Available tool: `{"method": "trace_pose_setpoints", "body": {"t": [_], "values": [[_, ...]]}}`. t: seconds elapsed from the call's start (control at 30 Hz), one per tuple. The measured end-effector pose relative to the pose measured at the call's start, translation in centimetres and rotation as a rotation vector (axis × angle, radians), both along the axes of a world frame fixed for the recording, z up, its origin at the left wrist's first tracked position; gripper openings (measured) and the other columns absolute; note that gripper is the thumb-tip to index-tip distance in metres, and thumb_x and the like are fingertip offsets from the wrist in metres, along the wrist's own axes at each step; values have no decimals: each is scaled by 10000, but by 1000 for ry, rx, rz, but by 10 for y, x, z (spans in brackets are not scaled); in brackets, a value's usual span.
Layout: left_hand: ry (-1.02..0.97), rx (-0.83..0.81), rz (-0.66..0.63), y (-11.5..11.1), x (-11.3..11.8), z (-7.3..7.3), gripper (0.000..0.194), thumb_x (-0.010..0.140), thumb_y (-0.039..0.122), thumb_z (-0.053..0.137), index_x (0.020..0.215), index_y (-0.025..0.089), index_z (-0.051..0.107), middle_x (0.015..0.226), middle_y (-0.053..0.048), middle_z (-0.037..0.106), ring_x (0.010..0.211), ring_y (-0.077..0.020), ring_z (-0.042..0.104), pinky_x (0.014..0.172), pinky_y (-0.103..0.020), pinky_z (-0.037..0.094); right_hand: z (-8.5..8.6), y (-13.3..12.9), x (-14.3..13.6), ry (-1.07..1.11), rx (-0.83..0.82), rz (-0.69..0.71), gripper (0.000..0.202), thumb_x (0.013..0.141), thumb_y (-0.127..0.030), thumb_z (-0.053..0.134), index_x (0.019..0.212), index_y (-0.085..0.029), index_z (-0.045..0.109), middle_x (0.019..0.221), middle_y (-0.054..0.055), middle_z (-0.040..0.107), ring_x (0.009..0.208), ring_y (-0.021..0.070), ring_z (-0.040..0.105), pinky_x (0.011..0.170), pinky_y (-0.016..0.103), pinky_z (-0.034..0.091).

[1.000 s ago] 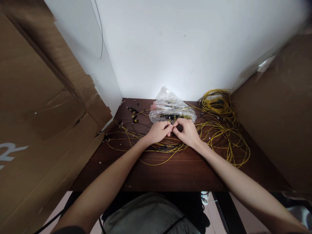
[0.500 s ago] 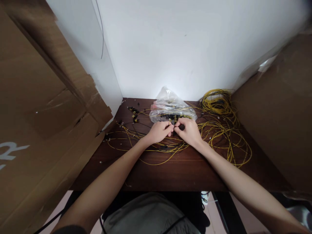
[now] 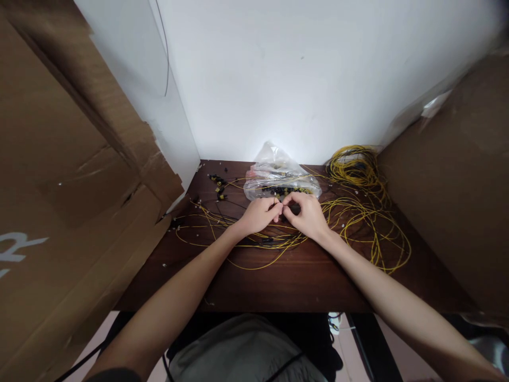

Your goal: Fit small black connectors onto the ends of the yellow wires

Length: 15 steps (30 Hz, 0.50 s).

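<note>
My left hand is closed in a pinch, and a thin dark wire shows at its fingertips. Meeting it from the other side, my right hand has thumb and forefinger pinched; what lies between them is too small to make out. Just beyond the fingers rests a clear plastic bag, with several black-and-yellow connectors at its front. Yellow wires run loosely across the table beneath and in front of both hands.
On the brown table, a yellow wire coil sits at the back right, with looser yellow loops nearer. More connectors lie at the back left. Cardboard stands left, another brown panel right, and a white wall behind.
My right hand has shifted very slightly left, so its fingertips are closer to my left hand's. The wires and bag stay where they were.
</note>
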<state>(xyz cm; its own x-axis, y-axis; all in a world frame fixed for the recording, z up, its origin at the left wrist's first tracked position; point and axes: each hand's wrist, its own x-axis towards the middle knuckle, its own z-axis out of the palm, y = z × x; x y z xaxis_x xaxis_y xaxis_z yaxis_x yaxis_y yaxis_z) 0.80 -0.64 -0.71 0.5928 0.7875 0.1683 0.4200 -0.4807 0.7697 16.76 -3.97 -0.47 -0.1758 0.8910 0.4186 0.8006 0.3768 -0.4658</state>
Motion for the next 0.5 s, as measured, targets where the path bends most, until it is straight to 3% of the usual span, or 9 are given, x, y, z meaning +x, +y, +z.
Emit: {"method": "trace_pose_setpoints", "body": {"t": [0.5], "values": [[9, -28, 10, -1, 1, 3, 320, 849, 263, 399, 587, 149, 543, 623, 0, 617, 601, -107, 548, 652, -223, 394, 2, 0, -1, 22, 5, 1, 107, 725, -185, 557, 620, -184, 540, 658, -5, 619, 664, 162, 562, 726, 291, 370]]}}
